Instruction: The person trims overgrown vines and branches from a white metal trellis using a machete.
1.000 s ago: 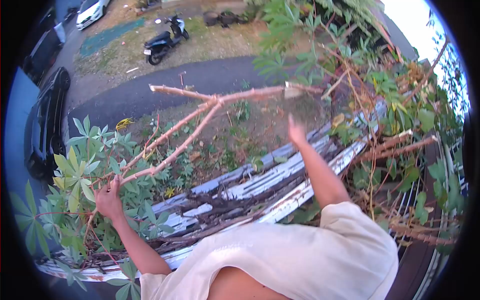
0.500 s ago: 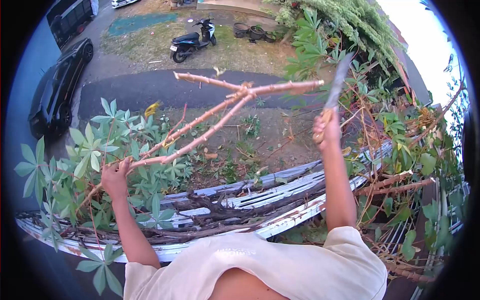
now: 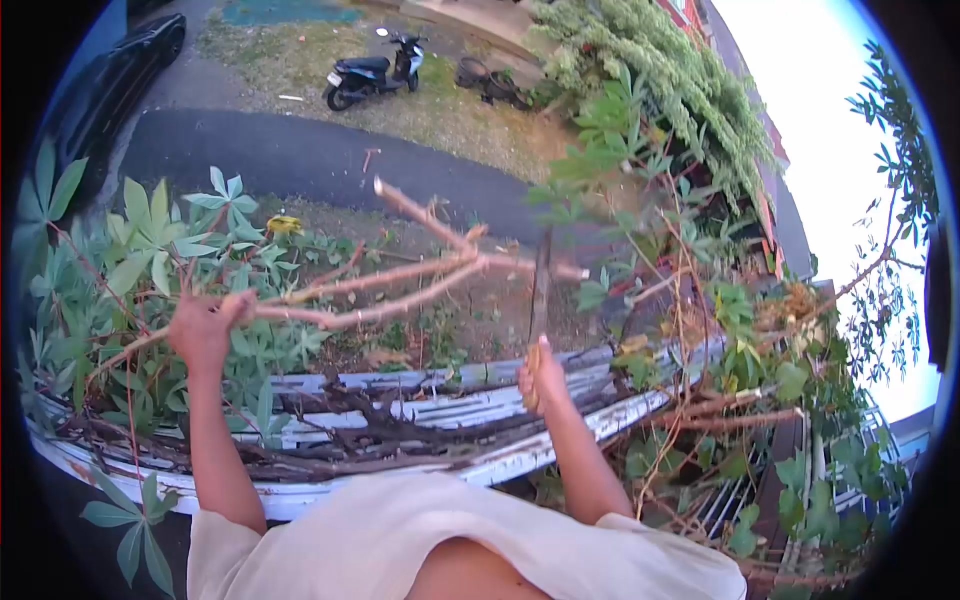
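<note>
My left hand [image 3: 208, 328] is closed around a forked, leafless branch [image 3: 350, 318] with a pale reddish-brown bark. The branch reaches out to the right and splits into several arms, with pale cut ends. In my right hand [image 3: 545, 378] is a machete [image 3: 541, 290], gripped by its wooden handle, the blade pointing up and away from me. In this view the blade overlaps the branch's right arm close to its cut end. Green palm-shaped leaves [image 3: 150, 235] surround my left hand.
A white slatted metal railing [image 3: 540, 450] with dark dry sticks [image 3: 400, 432] on it runs across in front of me. More leafy stems and cut branches [image 3: 745, 418] crowd the right side. Below are a parked scooter [image 3: 375, 72] and a dark car [image 3: 115, 90].
The machete has swung down and left, from raised beside the branch to across its right arm. My left hand and the branch shifted slightly left, and the camera view moved.
</note>
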`<action>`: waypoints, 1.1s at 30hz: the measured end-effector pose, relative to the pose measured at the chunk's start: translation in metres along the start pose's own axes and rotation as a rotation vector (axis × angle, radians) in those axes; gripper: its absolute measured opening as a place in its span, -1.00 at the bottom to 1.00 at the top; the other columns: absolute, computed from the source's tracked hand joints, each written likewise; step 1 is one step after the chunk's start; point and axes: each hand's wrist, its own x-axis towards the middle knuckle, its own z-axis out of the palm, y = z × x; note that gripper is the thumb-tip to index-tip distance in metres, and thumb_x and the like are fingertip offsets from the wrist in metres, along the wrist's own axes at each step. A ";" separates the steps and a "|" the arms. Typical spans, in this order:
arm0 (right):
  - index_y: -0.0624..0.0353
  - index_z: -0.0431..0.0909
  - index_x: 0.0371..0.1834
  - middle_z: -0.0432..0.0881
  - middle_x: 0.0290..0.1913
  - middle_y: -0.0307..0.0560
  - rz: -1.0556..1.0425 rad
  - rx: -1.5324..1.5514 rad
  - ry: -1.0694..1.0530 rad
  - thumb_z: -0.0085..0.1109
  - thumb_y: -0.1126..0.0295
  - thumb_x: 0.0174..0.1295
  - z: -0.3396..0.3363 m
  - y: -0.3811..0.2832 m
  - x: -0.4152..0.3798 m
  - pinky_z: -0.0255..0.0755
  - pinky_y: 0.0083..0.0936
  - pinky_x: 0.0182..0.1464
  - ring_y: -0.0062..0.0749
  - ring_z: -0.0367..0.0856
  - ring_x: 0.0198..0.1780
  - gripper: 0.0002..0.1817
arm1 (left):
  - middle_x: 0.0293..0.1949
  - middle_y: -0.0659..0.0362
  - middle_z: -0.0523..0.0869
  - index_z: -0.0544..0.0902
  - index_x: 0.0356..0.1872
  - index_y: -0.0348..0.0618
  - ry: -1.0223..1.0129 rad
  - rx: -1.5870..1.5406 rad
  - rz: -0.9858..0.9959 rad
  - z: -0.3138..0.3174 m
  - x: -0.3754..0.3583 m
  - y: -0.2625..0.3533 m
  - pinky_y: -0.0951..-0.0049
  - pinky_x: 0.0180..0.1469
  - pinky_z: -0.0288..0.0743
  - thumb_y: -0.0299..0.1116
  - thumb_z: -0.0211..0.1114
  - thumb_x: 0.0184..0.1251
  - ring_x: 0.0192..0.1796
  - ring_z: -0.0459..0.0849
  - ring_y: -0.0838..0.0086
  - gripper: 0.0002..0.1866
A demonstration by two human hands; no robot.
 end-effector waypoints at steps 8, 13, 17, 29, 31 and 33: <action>0.07 0.41 -0.12 0.41 -0.48 -0.33 -0.812 -0.021 0.220 -0.11 -0.39 0.62 0.033 -0.207 -0.139 0.20 -0.63 -0.62 -0.68 0.29 -0.65 -0.34 | -0.49 -0.09 0.70 0.85 -0.48 -0.24 -0.259 0.017 -0.006 0.021 -0.006 -0.003 -0.02 0.01 0.58 0.35 0.53 0.19 -0.08 0.75 -0.04 -0.32; 0.13 0.39 -0.08 0.42 -0.34 -0.14 -1.357 0.170 -0.033 -0.13 -0.39 0.62 0.061 -0.263 -0.252 0.23 -0.67 -0.55 -0.64 0.35 -0.55 -0.31 | -0.44 -0.13 0.72 0.87 -0.42 -0.22 -0.246 0.095 -0.072 0.019 0.001 -0.007 -0.06 0.01 0.57 0.35 0.47 0.28 -0.08 0.74 -0.06 -0.32; 0.21 0.52 -0.09 0.61 -0.38 0.20 -1.440 -0.902 0.483 -0.05 -0.06 0.69 0.032 -0.136 -0.061 0.55 0.04 -0.18 0.28 0.59 -0.39 -0.51 | -0.42 -0.12 0.70 0.81 -0.49 -0.28 -0.151 0.012 -0.098 0.004 0.001 -0.002 -0.09 -0.15 0.50 0.36 0.52 0.21 -0.24 0.71 -0.05 -0.28; 0.20 0.62 -0.15 0.43 -0.51 -0.35 -0.840 -0.698 0.025 -0.13 -0.15 0.73 0.089 -0.154 -0.108 0.23 -0.58 -0.51 -0.70 0.38 -0.57 -0.39 | -0.49 -0.13 0.69 0.82 -0.50 -0.30 -0.327 0.087 0.177 0.047 -0.020 0.001 -0.05 -0.13 0.55 0.32 0.55 0.18 -0.25 0.68 -0.06 -0.30; 0.17 0.59 0.01 0.40 -0.48 -0.37 -0.870 -0.390 -0.065 -0.19 -0.25 0.72 0.092 -0.197 -0.159 0.18 -0.66 -0.54 -0.70 0.34 -0.59 -0.34 | -0.47 -0.15 0.68 0.80 -0.51 -0.33 -0.290 0.053 0.166 0.048 -0.017 0.007 -0.05 -0.17 0.52 0.33 0.54 0.19 -0.26 0.68 -0.06 -0.28; 0.12 0.52 -0.02 0.41 -0.44 -0.33 -0.981 -0.075 -0.014 -0.17 -0.35 0.67 0.090 -0.220 -0.199 0.12 -0.68 -0.52 -0.68 0.32 -0.53 -0.33 | -0.44 -0.14 0.68 0.83 -0.45 -0.30 -0.303 0.056 0.060 0.044 -0.015 0.008 -0.06 -0.14 0.51 0.34 0.47 0.30 -0.25 0.68 -0.06 -0.29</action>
